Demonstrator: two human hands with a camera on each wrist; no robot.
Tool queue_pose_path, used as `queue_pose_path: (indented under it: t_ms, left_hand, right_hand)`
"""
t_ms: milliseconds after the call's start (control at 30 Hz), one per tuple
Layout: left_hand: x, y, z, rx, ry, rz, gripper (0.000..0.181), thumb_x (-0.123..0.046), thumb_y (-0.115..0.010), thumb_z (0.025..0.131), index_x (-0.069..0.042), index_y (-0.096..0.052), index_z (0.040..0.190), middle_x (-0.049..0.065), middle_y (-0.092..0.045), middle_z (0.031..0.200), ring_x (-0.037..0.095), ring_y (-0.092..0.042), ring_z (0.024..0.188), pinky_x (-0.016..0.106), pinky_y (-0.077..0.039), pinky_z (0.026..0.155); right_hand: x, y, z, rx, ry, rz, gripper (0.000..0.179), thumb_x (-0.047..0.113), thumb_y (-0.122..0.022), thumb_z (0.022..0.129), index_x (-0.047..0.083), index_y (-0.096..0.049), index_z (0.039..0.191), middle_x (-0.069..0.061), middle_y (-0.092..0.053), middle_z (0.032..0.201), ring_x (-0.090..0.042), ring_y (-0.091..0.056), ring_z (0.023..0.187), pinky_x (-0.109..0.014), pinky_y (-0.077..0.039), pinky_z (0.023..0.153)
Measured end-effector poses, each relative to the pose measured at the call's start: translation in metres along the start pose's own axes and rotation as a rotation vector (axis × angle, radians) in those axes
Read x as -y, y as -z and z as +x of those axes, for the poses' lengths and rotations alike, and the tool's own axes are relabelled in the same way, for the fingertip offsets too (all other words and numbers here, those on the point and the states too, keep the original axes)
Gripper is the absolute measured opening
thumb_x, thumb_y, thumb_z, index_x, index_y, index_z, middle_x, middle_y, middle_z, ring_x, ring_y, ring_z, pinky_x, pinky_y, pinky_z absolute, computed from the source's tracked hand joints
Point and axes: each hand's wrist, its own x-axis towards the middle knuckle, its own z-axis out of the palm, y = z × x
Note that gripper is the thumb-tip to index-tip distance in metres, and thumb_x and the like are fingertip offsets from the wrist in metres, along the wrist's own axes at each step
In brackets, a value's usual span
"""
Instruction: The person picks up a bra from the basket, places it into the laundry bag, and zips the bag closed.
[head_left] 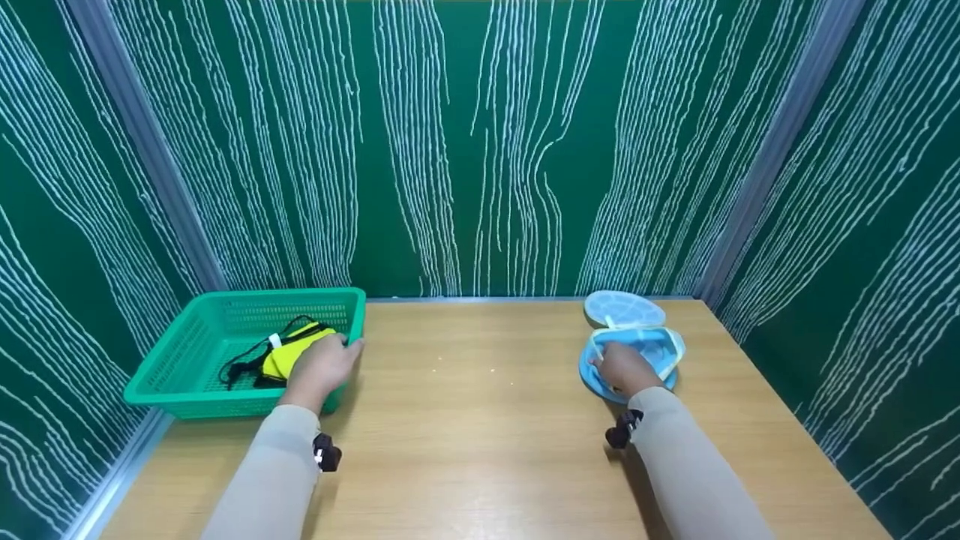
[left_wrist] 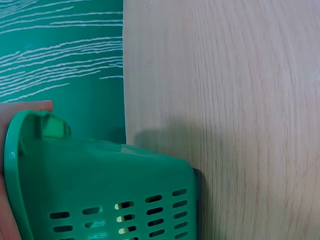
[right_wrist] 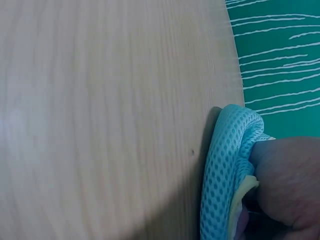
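At the left of the table stands a green plastic basket [head_left: 225, 300] with slotted walls. Inside it lies a yellow cloth item [head_left: 289, 356] with black edging, a black cord and a white tag. My left hand [head_left: 326, 364] is at the basket's right rim, its thumb reaching over to the outer side; the other fingers are hidden. On the right sits a light-blue padded mesh bag [right_wrist: 220, 175], with its round lid [head_left: 624, 307] folded back. My right hand [head_left: 626, 367] reaches into its opening and grips its left edge, beside a pale zip strip [right_wrist: 245, 187].
A wooden table [head_left: 480, 450] carries both things. Green panels [head_left: 502, 150] with wavy white lines stand behind it and at both sides, joined by grey metal posts [head_left: 780, 150]. Dark devices [head_left: 326, 452] are strapped at both wrists.
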Motion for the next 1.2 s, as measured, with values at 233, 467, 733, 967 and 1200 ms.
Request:
queue_pose_path:
  t_ms: [233, 467, 733, 967, 1200]
  left_hand:
    - [-0.002, 0.0, -0.002, 0.022, 0.015, -0.012, 0.077, -0.058, -0.042, 0.12, 0.001, -0.045, 0.17, 0.024, -0.056, 0.168, 0.039, -0.061, 0.135, 0.064, -0.046, 0.126]
    - [-0.002, 0.003, -0.003, 0.023, 0.002, 0.011, 0.077, -0.058, -0.042, 0.12, 0.002, -0.048, 0.168, 0.026, -0.055, 0.17, 0.042, -0.061, 0.143, 0.067, -0.044, 0.128]
    - [-0.002, 0.002, -0.003, 0.012, -0.012, 0.032, 0.075, -0.057, -0.041, 0.121, 0.002, -0.051, 0.166, 0.026, -0.06, 0.164, 0.041, -0.064, 0.137, 0.066, -0.047, 0.126]
    - [-0.002, 0.003, -0.004, 0.017, -0.023, 0.041, 0.075, -0.056, -0.041, 0.121, 0.002, -0.049, 0.167, 0.026, -0.058, 0.167, 0.041, -0.063, 0.138, 0.066, -0.046, 0.127]
    - [-0.003, 0.004, -0.004, 0.033, -0.012, 0.024, 0.078, -0.058, -0.04, 0.121, 0.002, -0.045, 0.17, 0.026, -0.051, 0.172, 0.042, -0.059, 0.144, 0.067, -0.041, 0.13]
  right_hand:
    - [0.003, -0.009, -0.002, -0.026, 0.017, 0.022, 0.041, 0.034, -0.053, 0.122, 0.004, -0.062, 0.149, -0.015, -0.065, 0.115, -0.031, -0.066, 0.103, -0.042, -0.054, 0.087]
    - [0.013, -0.013, -0.006, -0.028, 0.025, -0.027, 0.045, 0.036, -0.053, 0.122, 0.003, -0.059, 0.151, -0.014, -0.064, 0.113, -0.032, -0.065, 0.105, -0.044, -0.054, 0.091]
    - [0.026, -0.024, -0.008, -0.034, 0.051, -0.041, 0.042, 0.034, -0.053, 0.122, 0.002, -0.061, 0.149, -0.012, -0.064, 0.111, -0.03, -0.065, 0.104, -0.045, -0.054, 0.093]
    - [0.037, -0.033, -0.016, -0.041, 0.073, -0.055, 0.041, 0.034, -0.053, 0.122, 0.003, -0.062, 0.147, -0.009, -0.06, 0.099, -0.026, -0.064, 0.092, -0.041, -0.053, 0.083]
    - [0.052, -0.041, -0.017, -0.038, 0.066, -0.036, 0.03, 0.034, -0.056, 0.121, 0.008, -0.067, 0.131, -0.008, -0.061, 0.096, -0.026, -0.065, 0.089, -0.039, -0.052, 0.077]
